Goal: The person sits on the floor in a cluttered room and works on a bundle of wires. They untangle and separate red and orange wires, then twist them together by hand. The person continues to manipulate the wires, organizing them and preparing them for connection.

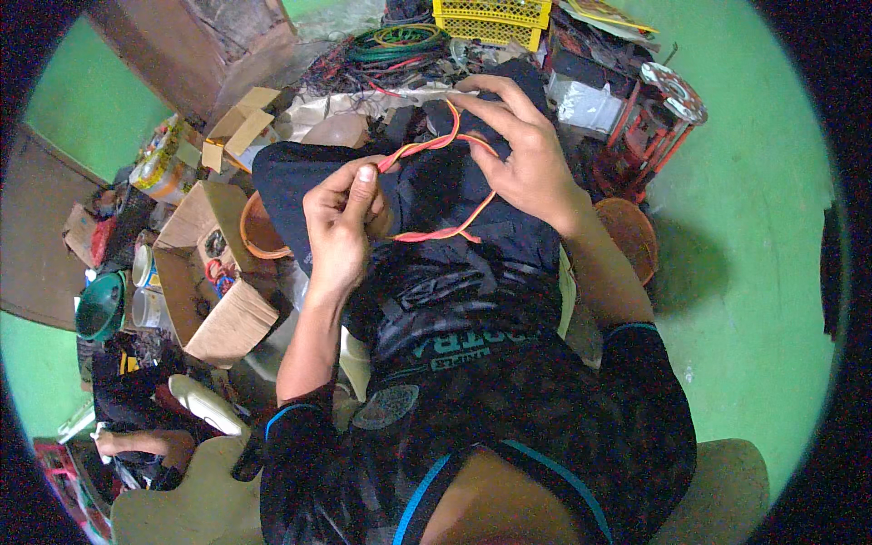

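Note:
A red and yellow twisted electrical wire [420, 148] is pinched between the thumb and fingers of my left hand [341, 213], above my lap. From that grip its upper part splits into two strands, one curving up and one bending right. Close to these strands is my right hand [525, 150], its fingers stretched out and apart. The upper strand's end meets its fingertips, and the other strand passes behind its thumb. Below my hands a further twisted length of the wire runs across my dark clothing, ending in a short fork.
Left of me stand an open cardboard box [204, 309] with coloured wire inside, an orange bucket [262, 225] and a green bowl [100, 307]. Ahead lie coiled green cables [395, 45] and a yellow crate [495, 20]. A red metal stand [636, 141] and another orange bucket [629, 238] are right. Another person's arm [145, 443] shows lower left.

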`<state>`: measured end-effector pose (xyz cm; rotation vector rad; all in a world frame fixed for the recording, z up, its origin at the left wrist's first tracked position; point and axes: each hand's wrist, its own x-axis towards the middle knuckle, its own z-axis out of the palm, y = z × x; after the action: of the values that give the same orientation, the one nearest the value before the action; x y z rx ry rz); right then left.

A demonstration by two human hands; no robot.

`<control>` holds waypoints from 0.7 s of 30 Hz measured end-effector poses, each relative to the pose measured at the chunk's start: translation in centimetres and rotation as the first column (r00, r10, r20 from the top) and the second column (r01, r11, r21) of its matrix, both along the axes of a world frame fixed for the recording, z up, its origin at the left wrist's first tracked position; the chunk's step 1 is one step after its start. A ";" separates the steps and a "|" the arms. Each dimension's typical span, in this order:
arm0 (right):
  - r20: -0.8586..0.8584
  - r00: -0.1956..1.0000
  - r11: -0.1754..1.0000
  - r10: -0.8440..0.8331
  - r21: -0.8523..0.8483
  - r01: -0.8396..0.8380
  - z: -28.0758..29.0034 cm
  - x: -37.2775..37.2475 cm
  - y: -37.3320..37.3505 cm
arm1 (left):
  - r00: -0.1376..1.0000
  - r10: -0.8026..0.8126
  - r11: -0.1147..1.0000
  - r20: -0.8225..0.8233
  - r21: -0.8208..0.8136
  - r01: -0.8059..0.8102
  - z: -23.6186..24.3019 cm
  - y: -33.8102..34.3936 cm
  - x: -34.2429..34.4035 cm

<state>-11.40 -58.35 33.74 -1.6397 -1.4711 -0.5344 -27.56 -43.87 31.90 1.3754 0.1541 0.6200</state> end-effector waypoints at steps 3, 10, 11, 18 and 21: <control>0.027 1.000 1.000 0.000 0.010 0.000 0.3 0.0 0.0 | 0.980 -0.157 0.973 -0.125 0.151 0.175 0.9 1.4 0.7; 0.024 0.999 0.996 0.047 -0.079 -0.045 -0.4 0.0 0.3 | 0.997 -0.004 0.826 -0.082 0.562 0.049 1.8 0.0 2.5; -0.006 0.998 0.993 0.063 -0.096 -0.063 -0.3 0.0 0.3 | 0.984 0.066 0.751 -0.167 0.658 0.061 2.7 -0.6 2.6; -0.427 0.886 0.923 0.182 -0.237 -0.304 0.4 1.1 0.1 | 0.953 0.117 0.367 0.278 0.880 -0.302 1.0 -0.2 3.4; -0.673 0.667 0.797 0.320 -0.189 -0.573 -0.3 2.1 0.2 | 0.957 0.065 0.320 0.283 0.902 -0.289 0.8 0.5 3.4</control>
<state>-9.31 -58.13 33.44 -1.4298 -1.4414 0.5882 -24.20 -43.41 32.67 2.4642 -0.2992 1.1359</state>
